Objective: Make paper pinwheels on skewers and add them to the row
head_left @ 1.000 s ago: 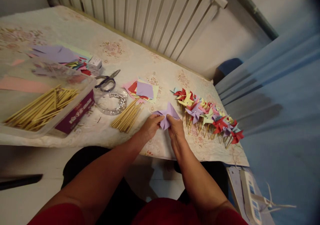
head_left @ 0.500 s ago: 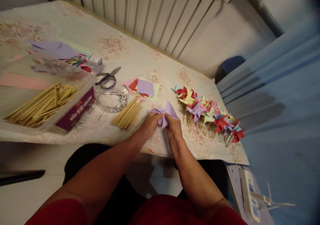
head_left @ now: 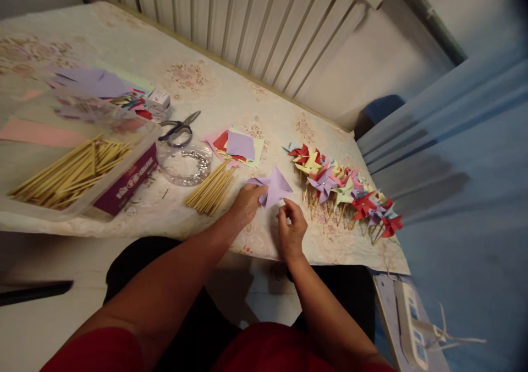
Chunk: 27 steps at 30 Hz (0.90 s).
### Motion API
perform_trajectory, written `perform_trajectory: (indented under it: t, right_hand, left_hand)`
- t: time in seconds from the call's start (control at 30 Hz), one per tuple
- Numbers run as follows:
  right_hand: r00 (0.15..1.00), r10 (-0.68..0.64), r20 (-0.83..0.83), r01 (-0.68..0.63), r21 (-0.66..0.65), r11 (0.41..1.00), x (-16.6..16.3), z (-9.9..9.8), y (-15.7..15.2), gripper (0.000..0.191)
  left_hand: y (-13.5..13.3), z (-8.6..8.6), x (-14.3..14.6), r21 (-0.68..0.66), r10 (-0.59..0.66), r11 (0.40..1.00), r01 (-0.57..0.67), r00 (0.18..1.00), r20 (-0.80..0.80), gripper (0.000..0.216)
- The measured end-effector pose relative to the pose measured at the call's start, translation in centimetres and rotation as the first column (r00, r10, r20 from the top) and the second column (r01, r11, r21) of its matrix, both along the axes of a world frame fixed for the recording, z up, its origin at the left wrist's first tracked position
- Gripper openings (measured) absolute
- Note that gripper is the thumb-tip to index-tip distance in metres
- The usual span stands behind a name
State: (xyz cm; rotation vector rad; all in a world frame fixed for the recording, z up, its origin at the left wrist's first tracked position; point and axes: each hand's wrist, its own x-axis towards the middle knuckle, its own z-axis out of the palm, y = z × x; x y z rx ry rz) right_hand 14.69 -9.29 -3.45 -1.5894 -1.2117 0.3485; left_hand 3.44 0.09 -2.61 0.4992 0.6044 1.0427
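My left hand [head_left: 247, 202] pinches the left side of a folded purple paper pinwheel [head_left: 273, 187] just above the table near its front edge. My right hand [head_left: 292, 228] sits just below and right of the paper, apart from it, its fingers curled with thumb and forefinger pinched together; whatever is in the pinch is too small to make out. A loose bundle of wooden sticks [head_left: 211, 188] lies to the left of my left hand. A row of finished coloured pinwheels on sticks [head_left: 342, 187] lies to the right.
A stack of coloured paper squares [head_left: 239, 145] lies behind the hands, with a clear round dish [head_left: 183, 164] and scissors [head_left: 178, 129] further left. A clear tub of sticks [head_left: 70, 171] stands at the left. A power strip [head_left: 412, 319] lies below the table's right corner.
My right hand has let go of the purple pinwheel and drawn back toward me. My left hand still holds the paper, now slightly higher on the table.
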Motion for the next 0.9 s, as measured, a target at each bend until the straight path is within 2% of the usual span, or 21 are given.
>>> perform_trajectory:
  t: [0.1,0.2,0.53,0.7,0.9]
  right_hand:
    - [0.995,0.092,0.038,-0.091,-0.014,0.996,-0.3,0.2,0.2,0.027]
    - [0.994,0.106,0.004,-0.106,-0.048,0.993,-0.7,0.6,0.8,0.022]
    - [0.972,0.016,-0.235,-0.056,-0.165,0.985,-2.0,2.4,2.4,0.017]
    - [0.936,-0.042,-0.35,-0.026,-0.187,0.982,-2.3,2.9,3.0,0.02]
    - [0.933,-0.087,-0.349,0.015,-0.204,0.979,-2.6,3.2,3.4,0.02]
  left_hand:
    - [0.0,0.0,0.1,0.005,-0.012,1.0,0.012,1.0,0.002,0.01]
    - [0.0,-0.3,0.1,0.019,-0.02,1.0,0.02,1.0,0.012,0.01]
    - [-0.2,-0.5,-0.1,0.076,-0.063,0.995,0.064,0.998,-0.012,0.023]
    - [-0.3,-0.5,-0.1,0.086,-0.074,0.993,0.077,0.997,-0.034,0.02]
    - [-0.3,-0.6,0.0,0.093,-0.07,0.993,0.073,0.997,-0.031,0.023]
